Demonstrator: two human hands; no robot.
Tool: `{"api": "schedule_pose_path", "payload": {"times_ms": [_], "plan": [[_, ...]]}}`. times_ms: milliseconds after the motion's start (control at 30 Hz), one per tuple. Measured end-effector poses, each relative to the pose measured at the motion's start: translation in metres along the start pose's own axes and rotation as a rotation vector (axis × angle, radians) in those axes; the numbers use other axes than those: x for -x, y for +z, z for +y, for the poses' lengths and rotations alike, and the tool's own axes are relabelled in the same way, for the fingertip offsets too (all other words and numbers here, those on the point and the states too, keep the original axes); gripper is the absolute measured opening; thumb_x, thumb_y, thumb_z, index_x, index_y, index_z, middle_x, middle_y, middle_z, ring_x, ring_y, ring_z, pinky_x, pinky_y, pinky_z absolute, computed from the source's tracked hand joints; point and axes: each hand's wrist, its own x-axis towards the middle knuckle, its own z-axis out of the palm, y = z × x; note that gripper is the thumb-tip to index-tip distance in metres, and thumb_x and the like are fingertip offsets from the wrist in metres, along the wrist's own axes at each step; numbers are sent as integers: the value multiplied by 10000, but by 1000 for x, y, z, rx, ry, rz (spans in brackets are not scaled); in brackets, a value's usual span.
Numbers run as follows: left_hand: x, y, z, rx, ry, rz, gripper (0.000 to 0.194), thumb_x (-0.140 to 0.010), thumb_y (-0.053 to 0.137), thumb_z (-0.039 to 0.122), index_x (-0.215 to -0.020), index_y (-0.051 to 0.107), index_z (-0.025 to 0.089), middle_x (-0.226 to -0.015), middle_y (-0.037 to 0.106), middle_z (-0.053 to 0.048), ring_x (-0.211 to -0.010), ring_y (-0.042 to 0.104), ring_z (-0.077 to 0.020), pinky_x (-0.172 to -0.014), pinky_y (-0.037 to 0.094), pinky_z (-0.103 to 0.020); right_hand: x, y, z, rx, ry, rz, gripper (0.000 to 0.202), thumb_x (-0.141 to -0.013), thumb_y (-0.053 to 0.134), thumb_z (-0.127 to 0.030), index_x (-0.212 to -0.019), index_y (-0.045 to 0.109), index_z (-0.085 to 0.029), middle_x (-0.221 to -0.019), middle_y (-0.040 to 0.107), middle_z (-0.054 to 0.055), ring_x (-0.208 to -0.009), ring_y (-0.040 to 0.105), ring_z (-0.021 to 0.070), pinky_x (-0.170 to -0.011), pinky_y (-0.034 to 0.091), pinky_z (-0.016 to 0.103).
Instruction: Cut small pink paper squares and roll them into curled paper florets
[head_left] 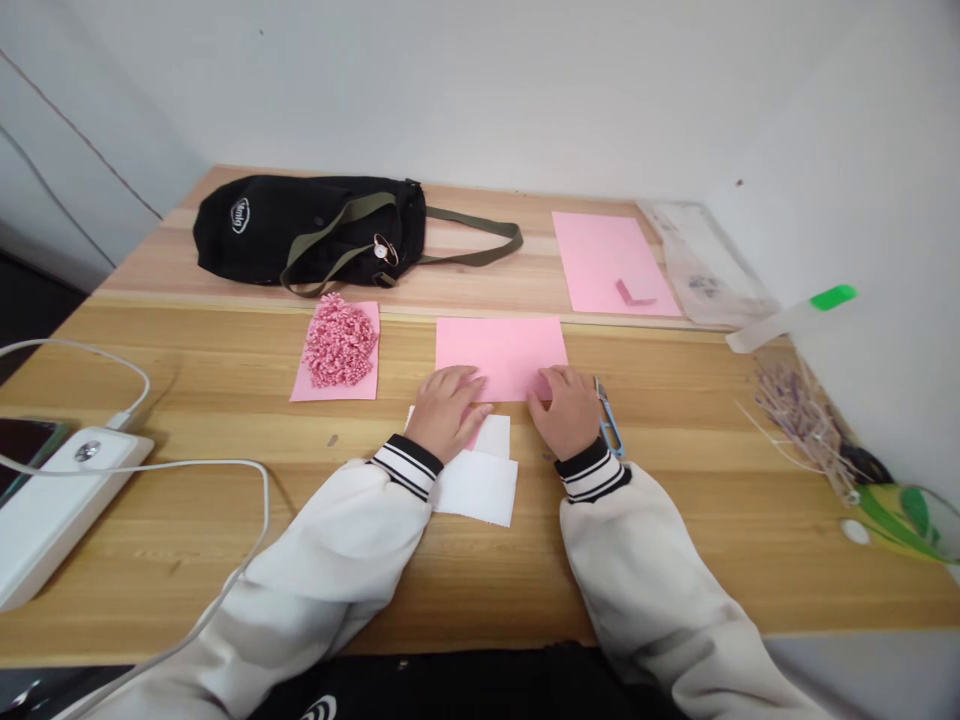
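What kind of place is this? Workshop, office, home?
Probably a home or hobby craft desk, not a workshop: a wooden table in a wall corner, pink paper under both hands, a pile of curled pink paper bits, a black bag.

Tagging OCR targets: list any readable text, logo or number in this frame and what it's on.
No text reads clearly.
White oval logo on the black bag: blurred, illegible.
White logo on the dark clothing at the bottom edge: cut off, illegible.
Dark print on the clear plastic sleeve: too small to read.

Three pink sheets (501,355), one bag (307,228), two hands (448,410).
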Motion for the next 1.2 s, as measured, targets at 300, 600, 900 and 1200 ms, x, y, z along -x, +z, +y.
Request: {"api": "schedule_pose_path", "payload": {"times_ms": [300, 600, 900, 1200], "plan": [[-2, 2, 0, -43, -21, -30, 286, -835, 450, 370, -986, 622, 198, -1106, 591, -93, -1077, 474, -253, -926, 339, -438, -2, 2, 2, -14, 4, 24, 297, -773, 516, -290, -1010, 605, -135, -1031, 603, 124, -938, 495, 274, -806, 356, 397], [-2, 2, 1, -14, -40, -30, 272, -834, 458, 348, -975, 624, 184, -1098, 594, -96, -1075, 477, -251, -932, 351, -433, -7, 6, 4, -4, 41, 34, 333, -757, 539, -324, -1025, 607, -139, -1034, 591, 118, -939, 495, 264, -833, 348, 384], [-2, 3, 0, -30, -37, -24, 259, -832, 465, 340, -975, 623, 194, -1103, 595, -88, -1079, 479, -251, -934, 354, -431, -11, 10, 6, -7, 56, 56, 331, -765, 519, -366, -991, 619, -147, -1030, 578, 126, -927, 499, 270, -806, 361, 399], [-2, 4, 0, -16, -36, -13, 240, -822, 480, 324, -967, 624, 199, -1091, 597, -85, -1072, 484, -251, -930, 358, -432, -11, 13, 8, -27, 22, 98, 283, -769, 512, -362, -916, 636, -153, -976, 598, 114, -903, 513, 257, -796, 366, 388]]}}
